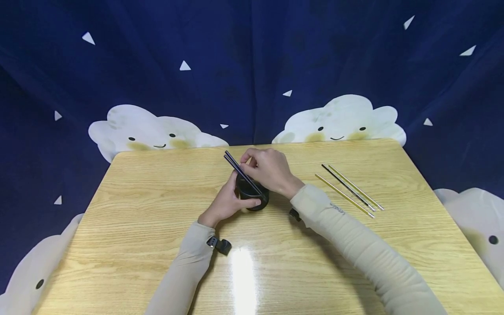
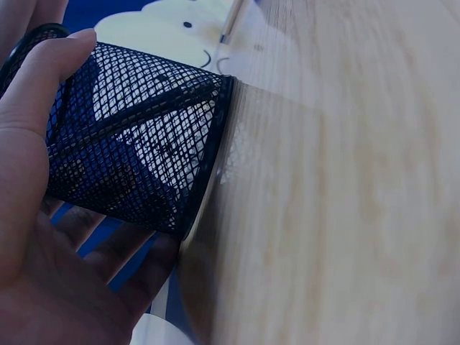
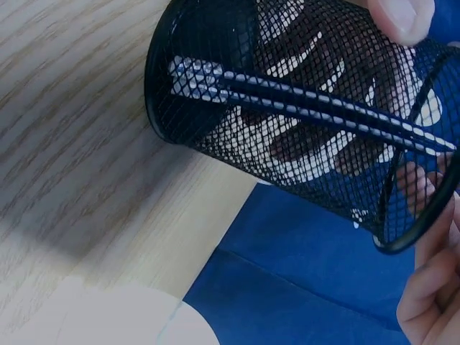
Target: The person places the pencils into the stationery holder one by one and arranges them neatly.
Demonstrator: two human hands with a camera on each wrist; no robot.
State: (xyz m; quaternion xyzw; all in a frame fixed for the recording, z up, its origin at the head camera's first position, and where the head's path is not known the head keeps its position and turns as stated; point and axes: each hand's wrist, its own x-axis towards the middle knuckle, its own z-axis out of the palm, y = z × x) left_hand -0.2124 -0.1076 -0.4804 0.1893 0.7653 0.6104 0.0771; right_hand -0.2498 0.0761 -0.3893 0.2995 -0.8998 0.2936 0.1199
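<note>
In the head view my left hand [image 1: 227, 200] grips a black mesh pencil cup [image 1: 264, 203] near the middle of the table, its thumb across the near side. The left wrist view shows the mesh wall [image 2: 136, 122] with fingers spread along it. Two dark pencils [image 1: 233, 162] lean inside the cup, tops sticking out to the far left. Through the mesh, their pale lower ends [image 3: 195, 79] show near the cup's base. Above the rim is my right hand [image 1: 271, 168], its thumb and curled index finger pinching at the pencils.
To the right lie two yellow pencils [image 1: 342, 194] and a black pencil [image 1: 346, 183], side by side on the wooden table [image 1: 149, 262]. A dark blue curtain [image 1: 244, 65] with white clouds hangs behind the table's far edge.
</note>
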